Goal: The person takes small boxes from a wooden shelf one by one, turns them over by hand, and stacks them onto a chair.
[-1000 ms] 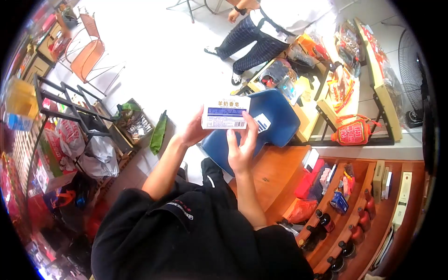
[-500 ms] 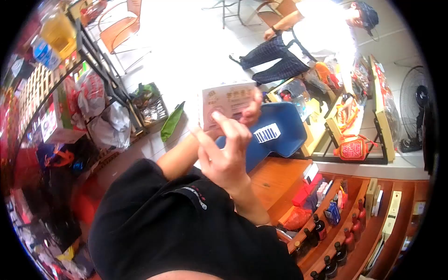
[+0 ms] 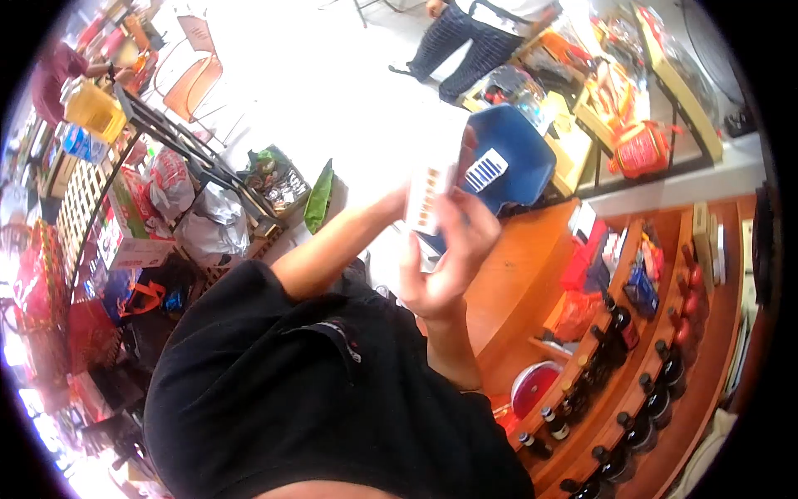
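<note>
A small white box [image 3: 426, 200] with orange characters on its narrow side is held up in front of my body, slightly blurred. My left hand [image 3: 409, 195] grips it from the far side, its fingers largely hidden behind the box. On the near right side, my right hand [image 3: 453, 258] touches the box with its fingertips, the thumb spread away below. Behind the hands is a blue plastic chair [image 3: 519, 158] with a white striped label on it.
Wooden shelves [image 3: 532, 432] with several dark bottles stand at the lower right. A wooden surface [image 3: 507, 266] adjoins them. Racks with bags [image 3: 218, 229] and a green leaf-like item [image 3: 319, 198] are at the left. A person in checked trousers [image 3: 470, 46] stands beyond.
The box has turned from its broad printed face to its narrow side. My right hand has shifted right and up against it. The view has moved, showing more bottles.
</note>
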`<state>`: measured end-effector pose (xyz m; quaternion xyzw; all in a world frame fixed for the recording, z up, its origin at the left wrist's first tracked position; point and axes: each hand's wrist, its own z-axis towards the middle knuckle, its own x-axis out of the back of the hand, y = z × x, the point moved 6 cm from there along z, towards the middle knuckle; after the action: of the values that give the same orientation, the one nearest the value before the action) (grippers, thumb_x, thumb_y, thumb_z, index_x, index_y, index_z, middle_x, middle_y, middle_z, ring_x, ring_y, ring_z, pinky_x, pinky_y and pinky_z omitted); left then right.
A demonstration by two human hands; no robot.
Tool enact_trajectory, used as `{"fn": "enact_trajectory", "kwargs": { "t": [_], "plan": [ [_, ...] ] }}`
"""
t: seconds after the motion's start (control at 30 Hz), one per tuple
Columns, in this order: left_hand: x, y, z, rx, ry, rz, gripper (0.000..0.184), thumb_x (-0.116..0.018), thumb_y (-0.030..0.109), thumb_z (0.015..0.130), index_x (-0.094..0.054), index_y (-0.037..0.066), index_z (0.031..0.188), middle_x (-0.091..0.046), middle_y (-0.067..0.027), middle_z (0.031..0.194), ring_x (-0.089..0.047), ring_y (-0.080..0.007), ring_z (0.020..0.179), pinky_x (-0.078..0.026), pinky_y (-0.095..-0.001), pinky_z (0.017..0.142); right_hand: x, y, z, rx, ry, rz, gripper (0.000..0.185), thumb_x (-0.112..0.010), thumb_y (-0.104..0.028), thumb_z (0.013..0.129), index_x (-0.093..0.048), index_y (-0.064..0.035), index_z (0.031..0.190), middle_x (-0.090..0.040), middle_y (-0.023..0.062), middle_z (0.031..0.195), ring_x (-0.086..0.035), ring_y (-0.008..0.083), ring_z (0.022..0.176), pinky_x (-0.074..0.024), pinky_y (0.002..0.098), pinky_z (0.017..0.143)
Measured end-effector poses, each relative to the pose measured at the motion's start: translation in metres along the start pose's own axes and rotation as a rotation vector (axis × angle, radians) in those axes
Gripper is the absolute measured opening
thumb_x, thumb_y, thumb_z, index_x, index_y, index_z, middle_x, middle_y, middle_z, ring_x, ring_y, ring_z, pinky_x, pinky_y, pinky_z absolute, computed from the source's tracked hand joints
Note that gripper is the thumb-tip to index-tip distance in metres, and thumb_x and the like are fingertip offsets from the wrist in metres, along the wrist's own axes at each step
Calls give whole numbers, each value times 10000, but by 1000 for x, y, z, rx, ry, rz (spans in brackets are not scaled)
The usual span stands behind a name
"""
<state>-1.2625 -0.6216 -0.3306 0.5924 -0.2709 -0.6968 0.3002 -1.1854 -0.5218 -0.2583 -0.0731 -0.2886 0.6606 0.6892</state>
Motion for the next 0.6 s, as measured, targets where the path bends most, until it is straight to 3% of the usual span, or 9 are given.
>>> {"fn": "enact_trajectory", "kwargs": {
  "t": [0.07, 0.17, 0.2, 0.27, 0.3, 0.37, 0.43, 0.53, 0.6],
  "plan": [
    [5, 5, -13, -63, 421, 323, 475, -295, 391, 978, -509, -13, 1109, -569, -73, 844, -552, -144, 721, -479, -259, 666, 23, 19, -21, -115, 146, 208, 427, -565, -32, 792, -415, 36, 1186, -441, 184, 1106, -462, 298, 1025, -371, 397, 887],
    [-32, 23, -45, -195, 309, 559, 466, -263, 383, 987, -461, -22, 1107, -573, -98, 894, -572, -170, 774, -473, -278, 672, 42, 46, -47, -378, 360, 494, 443, -460, -40, 877, -265, 34, 1268, -421, 187, 1176, -449, 242, 1097, -353, 383, 957],
    [-51, 30, -57, -154, 182, 593, 380, -391, 331, 963, -440, -6, 1131, -555, -106, 952, -556, -174, 839, -462, -291, 696, 44, 54, -56, -522, 470, 603, 430, -440, -59, 899, -273, 20, 1287, -430, 174, 1192, -469, 230, 1085, -376, 366, 943],
    [-68, 15, -75, -289, 80, 799, 368, -592, 242, 868, -457, 17, 1125, -531, -105, 962, -553, -174, 817, -466, -316, 670, 45, 66, -71, -768, 544, 1015, 398, -476, -112, 903, -361, 13, 1264, -448, 145, 1195, -493, 206, 1062, -416, 350, 907],
    [-84, 8, -84, -297, -30, 902, 373, -649, 205, 812, -480, 17, 1086, -511, -106, 954, -532, -166, 808, -457, -307, 675, 43, 73, -84, -693, 402, 1061, 350, -485, -151, 908, -421, 13, 1210, -466, 131, 1175, -512, 187, 1028, -439, 325, 871],
    [-119, -4, -101, -346, -207, 1110, 397, -735, 148, 724, -515, 15, 1026, -484, -104, 923, -508, -162, 768, -448, -294, 664, 34, 77, -113, -461, 444, 994, 278, -513, -258, 911, -541, -16, 1047, -518, 70, 1037, -535, 114, 859, -460, 234, 691],
    [-130, -13, -111, -414, -245, 1238, 430, -782, 148, 675, -532, 12, 998, -475, -97, 883, -495, -182, 694, -441, -279, 620, 21, 65, -127, -887, 520, 1419, 292, -465, -341, 930, -542, -75, 1023, -513, 10, 875, -479, 89, 726, -399, 225, 585],
    [-120, -4, -122, -386, -203, 1163, 470, -789, 142, 668, -515, 19, 1030, -466, -82, 850, -480, -160, 694, -426, -266, 619, 8, 46, -129, -804, 689, 1407, 314, -432, -370, 934, -547, -86, 1004, -514, 11, 774, -476, 105, 663, -405, 250, 572],
    [-106, 6, -129, -387, -225, 1138, 470, -788, 131, 671, -493, 18, 1020, -466, -77, 847, -480, -151, 703, -425, -264, 628, -17, 45, -125, -914, 604, 1681, 296, -441, -342, 929, -549, -80, 1013, -540, 26, 779, -496, 120, 661, -428, 256, 585]
  ]
}}
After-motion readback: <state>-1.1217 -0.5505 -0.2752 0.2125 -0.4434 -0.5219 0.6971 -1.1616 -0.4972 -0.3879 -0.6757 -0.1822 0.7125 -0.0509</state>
